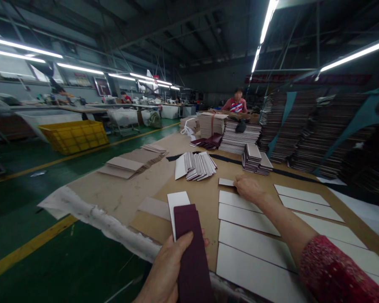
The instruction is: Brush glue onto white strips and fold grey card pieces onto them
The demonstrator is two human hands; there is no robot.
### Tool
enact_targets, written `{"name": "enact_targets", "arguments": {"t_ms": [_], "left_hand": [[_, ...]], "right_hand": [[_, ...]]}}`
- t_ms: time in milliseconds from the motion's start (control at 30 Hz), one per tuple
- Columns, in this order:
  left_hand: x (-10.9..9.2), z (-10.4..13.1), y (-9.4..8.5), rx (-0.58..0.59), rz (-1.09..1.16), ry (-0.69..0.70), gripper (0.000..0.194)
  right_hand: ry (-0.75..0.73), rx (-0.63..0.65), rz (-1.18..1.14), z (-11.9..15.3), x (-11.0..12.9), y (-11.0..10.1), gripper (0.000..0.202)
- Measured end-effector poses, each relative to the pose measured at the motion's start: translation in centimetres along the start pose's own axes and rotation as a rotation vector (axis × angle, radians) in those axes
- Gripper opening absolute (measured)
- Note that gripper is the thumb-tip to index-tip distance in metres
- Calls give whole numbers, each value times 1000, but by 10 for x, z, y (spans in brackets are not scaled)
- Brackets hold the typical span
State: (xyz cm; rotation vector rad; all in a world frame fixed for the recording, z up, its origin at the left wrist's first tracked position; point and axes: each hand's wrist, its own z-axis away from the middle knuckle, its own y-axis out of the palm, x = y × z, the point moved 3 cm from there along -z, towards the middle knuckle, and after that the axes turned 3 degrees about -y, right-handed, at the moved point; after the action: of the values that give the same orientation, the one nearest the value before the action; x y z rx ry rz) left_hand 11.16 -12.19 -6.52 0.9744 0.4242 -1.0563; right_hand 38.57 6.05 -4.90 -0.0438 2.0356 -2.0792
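Observation:
My left hand (167, 267) is closed around several stiff flat strips. A maroon strip (191, 252) faces up, with a white-faced strip (173, 200) fanned out behind it. On the table, my right hand (248, 187) has its fingers closed at the right end of a small white strip (226, 182); part of that strip is hidden by the fingers. Below the hand lies a column of white strips (240, 225), edges close together with thin dark lines between them, partly covered by my right forearm. Another column of white strips (309, 203) lies further right.
A fanned pile of white strips (197, 165) and a small stack (254, 158) stand across the brown-covered table (205, 191). Beige boards (126, 164) lie to the left. Tall stacks of boards (287, 122) rise at back right. A person (237, 103) is behind the table. A yellow bin (72, 136) stands on the floor.

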Motion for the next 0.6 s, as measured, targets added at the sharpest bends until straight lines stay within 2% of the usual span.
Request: {"name": "enact_targets", "arguments": {"t_ms": [133, 200, 267, 333, 400, 467, 533, 600], "left_hand": [[-2, -1, 4, -35, -30, -20, 21], [-3, -2, 7, -29, -29, 8, 20], [-4, -4, 11, -1, -28, 39, 23], [-4, -6, 16, 48, -41, 71, 29], [-5, -7, 22, 92, -69, 95, 36], [-6, -6, 28, 111, -105, 110, 39], [-6, -4, 34, 114, -135, 113, 38], [-5, -2, 39, 122, -131, 105, 37]], "right_hand": [[-30, 31, -104, 7, -1, -7, 25], [-73, 21, -222, 15, 8, -16, 22], [-139, 1, -394, 28, 26, -27, 21], [-223, 6, -608, 46, 52, -36, 32], [-300, 54, -826, 68, 80, -40, 47], [-338, 106, -1011, 86, 103, -40, 54], [-322, 122, -1148, 97, 114, -37, 54], [-266, 98, -1234, 100, 113, -35, 52]]}}
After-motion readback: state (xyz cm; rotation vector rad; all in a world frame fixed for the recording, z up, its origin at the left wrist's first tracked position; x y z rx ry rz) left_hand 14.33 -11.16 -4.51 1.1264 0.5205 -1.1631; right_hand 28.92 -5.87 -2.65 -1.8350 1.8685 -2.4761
